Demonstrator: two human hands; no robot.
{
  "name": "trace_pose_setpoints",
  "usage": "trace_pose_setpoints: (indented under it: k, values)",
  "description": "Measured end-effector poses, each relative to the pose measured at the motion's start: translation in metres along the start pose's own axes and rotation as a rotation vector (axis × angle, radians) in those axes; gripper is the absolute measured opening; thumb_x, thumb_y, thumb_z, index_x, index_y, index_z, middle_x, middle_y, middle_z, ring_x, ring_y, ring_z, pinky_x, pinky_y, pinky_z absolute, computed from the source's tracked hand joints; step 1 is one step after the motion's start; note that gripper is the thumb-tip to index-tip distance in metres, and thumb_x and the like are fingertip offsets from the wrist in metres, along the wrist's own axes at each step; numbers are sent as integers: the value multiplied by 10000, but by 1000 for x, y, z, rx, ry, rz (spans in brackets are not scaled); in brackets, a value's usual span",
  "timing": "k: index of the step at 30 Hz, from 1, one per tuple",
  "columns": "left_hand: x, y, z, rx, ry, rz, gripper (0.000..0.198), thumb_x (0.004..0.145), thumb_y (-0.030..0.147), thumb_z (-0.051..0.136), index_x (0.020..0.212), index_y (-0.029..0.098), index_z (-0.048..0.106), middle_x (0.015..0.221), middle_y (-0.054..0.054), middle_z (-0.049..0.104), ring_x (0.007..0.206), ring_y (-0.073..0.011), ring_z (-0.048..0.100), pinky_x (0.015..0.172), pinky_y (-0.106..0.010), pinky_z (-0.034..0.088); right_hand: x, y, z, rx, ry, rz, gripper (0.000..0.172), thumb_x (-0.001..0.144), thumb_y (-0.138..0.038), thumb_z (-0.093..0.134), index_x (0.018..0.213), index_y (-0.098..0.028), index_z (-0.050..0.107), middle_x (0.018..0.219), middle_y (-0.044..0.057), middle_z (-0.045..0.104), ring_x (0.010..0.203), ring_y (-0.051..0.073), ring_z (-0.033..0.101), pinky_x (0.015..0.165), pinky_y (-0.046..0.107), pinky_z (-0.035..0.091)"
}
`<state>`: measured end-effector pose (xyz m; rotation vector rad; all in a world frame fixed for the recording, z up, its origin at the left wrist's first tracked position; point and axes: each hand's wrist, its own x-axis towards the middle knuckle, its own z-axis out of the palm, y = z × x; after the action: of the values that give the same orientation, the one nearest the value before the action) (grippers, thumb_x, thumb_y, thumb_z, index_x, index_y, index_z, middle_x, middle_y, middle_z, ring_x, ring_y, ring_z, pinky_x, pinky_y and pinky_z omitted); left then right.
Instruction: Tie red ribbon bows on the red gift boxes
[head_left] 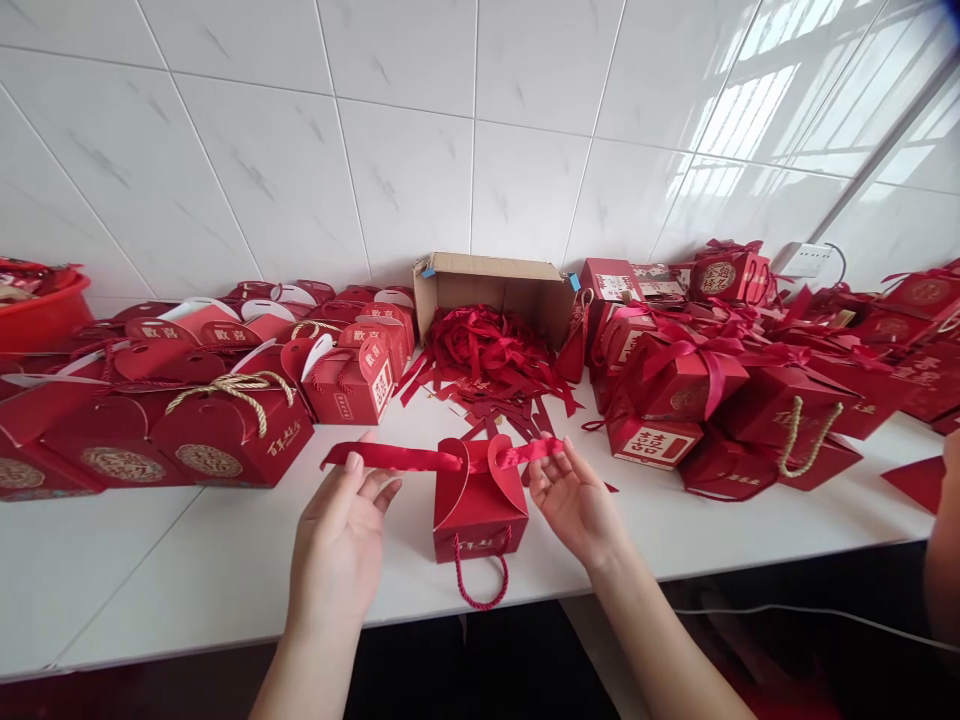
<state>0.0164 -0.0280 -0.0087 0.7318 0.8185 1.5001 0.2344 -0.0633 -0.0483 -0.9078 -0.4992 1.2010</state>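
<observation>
Your left hand (337, 545) pinches one end of a red satin ribbon (401, 457) between thumb and fingers, left of the frame's center. Your right hand (574, 505) grips the ribbon's other side, thumb and fingertips closed on it, right of center. The ribbon threads the top flaps of a red gift box (480, 505) standing upright on the white table (225, 580) at lower center. Behind it, mid-frame, loose ribbons (487, 345) spill from a cardboard carton (491, 267).
</observation>
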Motion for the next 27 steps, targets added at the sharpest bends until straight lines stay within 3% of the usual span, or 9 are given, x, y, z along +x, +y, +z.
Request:
trace_pose_setpoints:
  k: [5, 12, 18, 23, 27]
  values:
    - [3, 13, 7, -48, -18, 69, 232, 816, 364, 665, 991, 225, 726, 1010, -33, 711, 944, -167, 611, 776, -262, 485, 2, -20, 3, 154, 68, -150, 222, 769, -419, 720, 870, -223, 699, 792, 13, 666, 659, 116, 596, 637, 260, 537]
    - [7, 26, 10, -51, 56, 213, 72, 806, 262, 692, 803, 198, 725, 999, -15, 739, 912, -161, 635, 779, -300, 494, -8, -38, 3, -215, 175, -469, 240, 732, -344, 773, 919, -203, 724, 919, 41, 713, 669, 105, 610, 638, 252, 506]
    - [15, 38, 18, -49, 19, 337, 47, 738, 186, 734, 701, 208, 715, 803, 22, 733, 788, -142, 636, 748, -305, 518, -5, -57, 9, -390, 107, -669, 254, 828, -411, 669, 736, -178, 710, 1020, 83, 724, 935, 211, 664, 811, 343, 519]
    - [18, 52, 32, 23, -73, 475, 19, 739, 197, 734, 732, 180, 740, 752, -11, 717, 756, -156, 633, 706, -292, 508, -5, -85, 30, -513, 81, -833, 202, 822, -376, 687, 813, -177, 723, 986, 74, 730, 831, 195, 665, 711, 318, 525]
    - [17, 60, 50, 112, -140, 517, 120, 746, 220, 738, 847, 157, 758, 765, -17, 690, 766, -144, 609, 699, -261, 484, -3, -103, 49, -526, -81, -850, 200, 863, -376, 642, 906, -210, 746, 920, 45, 723, 835, 180, 659, 702, 294, 528]
